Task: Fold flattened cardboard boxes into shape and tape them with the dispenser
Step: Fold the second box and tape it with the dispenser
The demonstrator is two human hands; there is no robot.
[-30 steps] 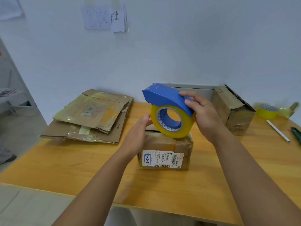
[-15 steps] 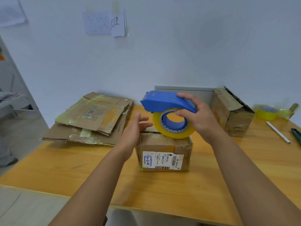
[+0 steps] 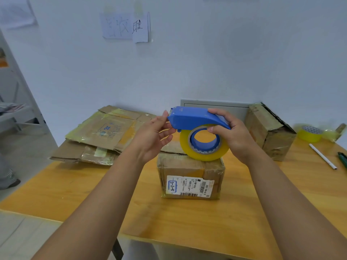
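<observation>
Plain white wall (image 3: 225, 62) behind a wooden counter (image 3: 187, 222)
Paper notes (image 3: 125, 27) hung taped on it; pale floor (image 3: 24, 147) lay left.

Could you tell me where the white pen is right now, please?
In the head view, the white pen lies on the table's far right, between the taped box and a dark marker.

Flattened cardboard stack (image 3: 105, 136) blocks left, taped box (image 3: 270, 130) right; table front (image 3: 187, 222) free
</observation>
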